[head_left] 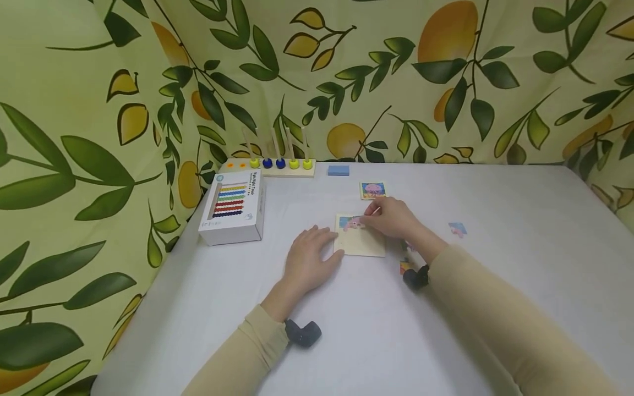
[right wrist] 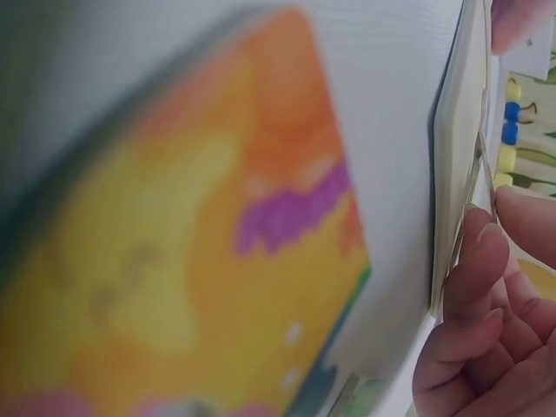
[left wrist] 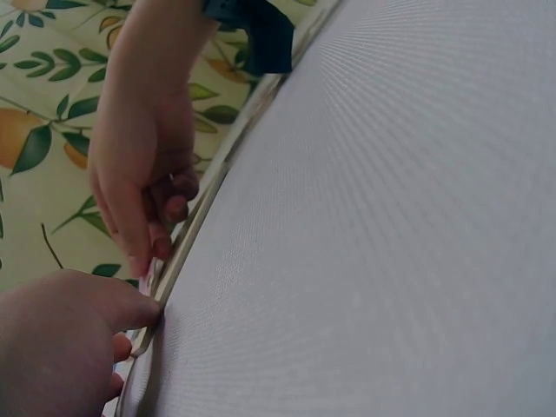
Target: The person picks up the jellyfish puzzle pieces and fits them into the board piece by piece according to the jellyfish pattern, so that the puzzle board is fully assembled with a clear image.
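Observation:
A square wooden puzzle board [head_left: 364, 247] lies on the white table, with a blue-and-pink picture area along its upper part. My left hand [head_left: 309, 259] rests at the board's left edge, fingers extended, thumb at the lower left corner. In the left wrist view the left thumb [left wrist: 130, 306] touches the board's edge. Over the board's upper right, my right hand [head_left: 391, 217] pinches a thin puzzle piece [right wrist: 487, 161] between thumb and fingers. That piece tilts against the board in the right wrist view; its printed face is mostly hidden by the hand in the head view.
A small octopus picture card [head_left: 372, 190] lies beyond the board. One loose piece [head_left: 458, 229] sits at right; an orange piece [head_left: 404, 267] lies partly under the right wrist. Farther back are a blue block [head_left: 339, 170], a white box [head_left: 233, 206] and a pegged bead stand [head_left: 287, 171].

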Demonstrator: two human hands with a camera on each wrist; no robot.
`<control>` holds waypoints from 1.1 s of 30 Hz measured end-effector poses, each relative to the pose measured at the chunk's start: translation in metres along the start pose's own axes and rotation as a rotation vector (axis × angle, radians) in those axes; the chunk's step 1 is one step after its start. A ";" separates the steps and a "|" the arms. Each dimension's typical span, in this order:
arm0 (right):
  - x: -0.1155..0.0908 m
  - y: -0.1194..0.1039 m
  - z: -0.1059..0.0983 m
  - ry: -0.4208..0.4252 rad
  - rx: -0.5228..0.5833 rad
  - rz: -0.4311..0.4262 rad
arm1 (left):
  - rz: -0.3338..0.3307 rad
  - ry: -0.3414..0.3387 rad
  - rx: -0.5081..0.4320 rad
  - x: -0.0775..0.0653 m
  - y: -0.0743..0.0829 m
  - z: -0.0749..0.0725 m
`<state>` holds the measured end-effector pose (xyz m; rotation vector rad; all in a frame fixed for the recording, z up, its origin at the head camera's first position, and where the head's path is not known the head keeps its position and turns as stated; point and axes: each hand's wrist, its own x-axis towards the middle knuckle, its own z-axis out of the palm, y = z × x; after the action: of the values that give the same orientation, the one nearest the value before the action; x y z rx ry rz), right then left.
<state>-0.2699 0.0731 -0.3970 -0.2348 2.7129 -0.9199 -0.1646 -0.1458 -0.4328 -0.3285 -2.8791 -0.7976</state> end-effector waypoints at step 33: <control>0.000 -0.018 -0.006 -0.045 -0.060 0.128 | -0.005 0.010 -0.018 0.001 -0.001 0.000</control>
<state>-0.2711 0.0624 -0.3814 -0.0908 2.6815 -0.7883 -0.1661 -0.1466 -0.4336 -0.3191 -2.8665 -0.8235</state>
